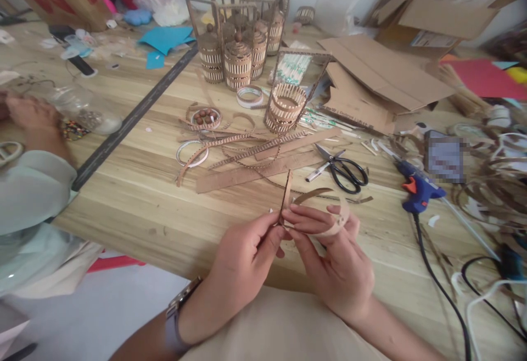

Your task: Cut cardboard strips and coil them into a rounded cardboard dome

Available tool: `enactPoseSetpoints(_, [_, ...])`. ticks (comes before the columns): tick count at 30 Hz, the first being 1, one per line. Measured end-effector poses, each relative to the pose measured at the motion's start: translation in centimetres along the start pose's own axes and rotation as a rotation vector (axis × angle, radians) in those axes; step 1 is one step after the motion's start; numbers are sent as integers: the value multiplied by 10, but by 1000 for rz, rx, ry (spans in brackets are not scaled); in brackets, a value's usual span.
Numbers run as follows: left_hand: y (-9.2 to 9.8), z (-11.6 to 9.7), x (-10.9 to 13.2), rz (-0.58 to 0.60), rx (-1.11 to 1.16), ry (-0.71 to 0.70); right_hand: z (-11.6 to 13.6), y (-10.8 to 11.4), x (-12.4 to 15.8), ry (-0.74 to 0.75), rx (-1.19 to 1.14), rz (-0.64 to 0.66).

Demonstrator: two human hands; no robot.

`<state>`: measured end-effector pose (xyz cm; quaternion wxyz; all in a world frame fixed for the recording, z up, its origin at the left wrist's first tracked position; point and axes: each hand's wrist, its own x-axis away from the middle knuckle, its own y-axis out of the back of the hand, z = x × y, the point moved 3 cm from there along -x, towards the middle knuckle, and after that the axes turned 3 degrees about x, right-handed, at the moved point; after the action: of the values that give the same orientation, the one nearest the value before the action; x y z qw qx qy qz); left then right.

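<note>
My left hand (247, 256) pinches a narrow cardboard strip (287, 193), part of which stands up above the fingertips. Close against it, my right hand (337, 256) grips the same piece, and a pale curled paper strip (342, 215) loops over its fingers. Where the strips meet is hidden between the fingertips. Just beyond the hands lie black-handled scissors (348, 168), a flat cardboard strip (247, 174) and several corrugated strips. Farther back stands an uncovered small basket (284, 108) of upright sticks with a tall square handle.
Finished-looking lidded baskets (239, 59) stand at the back. A bowl of brown beads (206, 117) and tape rolls (250, 97) lie mid-table. To the right are a blue glue gun (422, 185), its cord, and cardboard sheets (387, 70). Another person's hand (35, 116) rests at left.
</note>
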<state>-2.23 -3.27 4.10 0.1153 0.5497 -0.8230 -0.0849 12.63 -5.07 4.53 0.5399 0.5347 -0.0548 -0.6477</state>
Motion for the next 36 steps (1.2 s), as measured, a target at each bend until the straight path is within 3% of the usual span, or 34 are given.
enactPoseSetpoints(8, [0,2,3,38,68,22,-2,1,5,-106,-134,-43])
enactPoseSetpoints(15, [0,1,-1,17,67,34,2,-1,1,6,-75,25])
enactPoseSetpoints(26, [0,3,2,68,50,30,-3,0,6,-77,-146,-56])
enactPoseSetpoints(36, [1,1,1,13,10,17,2,-1,-1,30,-10,7])
